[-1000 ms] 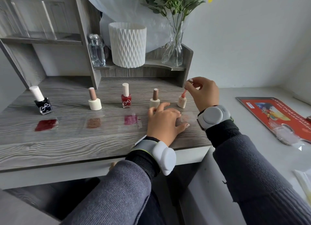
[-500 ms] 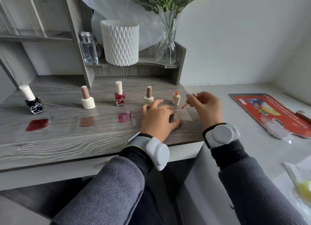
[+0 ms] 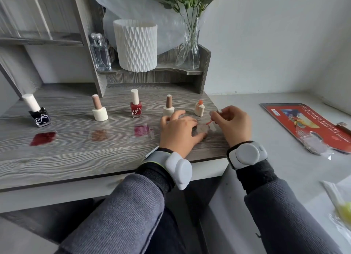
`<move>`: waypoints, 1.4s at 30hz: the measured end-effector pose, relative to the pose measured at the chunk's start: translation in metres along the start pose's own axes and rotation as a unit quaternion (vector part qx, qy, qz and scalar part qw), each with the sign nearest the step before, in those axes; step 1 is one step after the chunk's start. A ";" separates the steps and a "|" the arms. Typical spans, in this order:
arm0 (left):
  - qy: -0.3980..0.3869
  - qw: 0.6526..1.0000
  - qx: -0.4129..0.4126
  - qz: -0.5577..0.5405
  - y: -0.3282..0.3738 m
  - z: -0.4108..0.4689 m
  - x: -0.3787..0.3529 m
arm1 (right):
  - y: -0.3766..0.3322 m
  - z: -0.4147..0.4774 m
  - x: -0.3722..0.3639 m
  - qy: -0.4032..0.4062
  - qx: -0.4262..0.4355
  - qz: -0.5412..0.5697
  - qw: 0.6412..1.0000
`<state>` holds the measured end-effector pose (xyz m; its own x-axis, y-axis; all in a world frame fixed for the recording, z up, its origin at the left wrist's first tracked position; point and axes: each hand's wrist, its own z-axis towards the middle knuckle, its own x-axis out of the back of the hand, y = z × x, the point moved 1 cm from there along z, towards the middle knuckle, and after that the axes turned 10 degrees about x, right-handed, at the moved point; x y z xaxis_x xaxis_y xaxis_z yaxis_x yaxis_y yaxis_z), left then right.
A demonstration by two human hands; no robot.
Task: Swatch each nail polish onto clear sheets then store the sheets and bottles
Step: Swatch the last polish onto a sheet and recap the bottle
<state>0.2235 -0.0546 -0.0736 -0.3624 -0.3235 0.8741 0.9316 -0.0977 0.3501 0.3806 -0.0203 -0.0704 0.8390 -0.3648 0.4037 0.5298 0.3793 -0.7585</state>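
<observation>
— Pressing flat with spread fingers, the left hand [image 3: 178,133] is shown; how is the right hand [image 3: 234,123] engaged?
— Its fingers are closed in a pinch; the clear sheet [image 3: 203,129], pinned between both hands, lies just down-left of them; the pinched brush [image 3: 208,123] is slanted toward it.

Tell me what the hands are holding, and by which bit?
The right hand pinches the polish brush by its cap, at the top end. The left hand holds nothing; its fingers press the clear sheet down.
</observation>
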 end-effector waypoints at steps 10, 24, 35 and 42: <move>0.005 1.000 0.000 -0.004 -0.001 0.000 -0.002 | -0.003 -0.001 -0.003 -0.059 0.025 0.011 0.998; 0.002 1.000 0.004 -0.004 -0.001 0.001 -0.002 | -0.003 -0.003 -0.004 -0.062 0.022 0.009 0.998; 0.002 1.000 0.005 0.001 0.000 0.001 -0.001 | -0.006 -0.005 -0.003 -0.058 0.046 0.005 0.997; 0.004 1.000 0.004 0.003 -0.001 0.001 -0.001 | -0.003 -0.005 0.002 0.023 0.021 -0.027 0.999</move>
<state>0.2231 -0.0529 -0.0748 -0.3565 -0.3319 0.8734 0.9335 -0.0888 0.3473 0.3800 -0.0264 -0.0704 0.8026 -0.4237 0.4198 0.5803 0.3919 -0.7139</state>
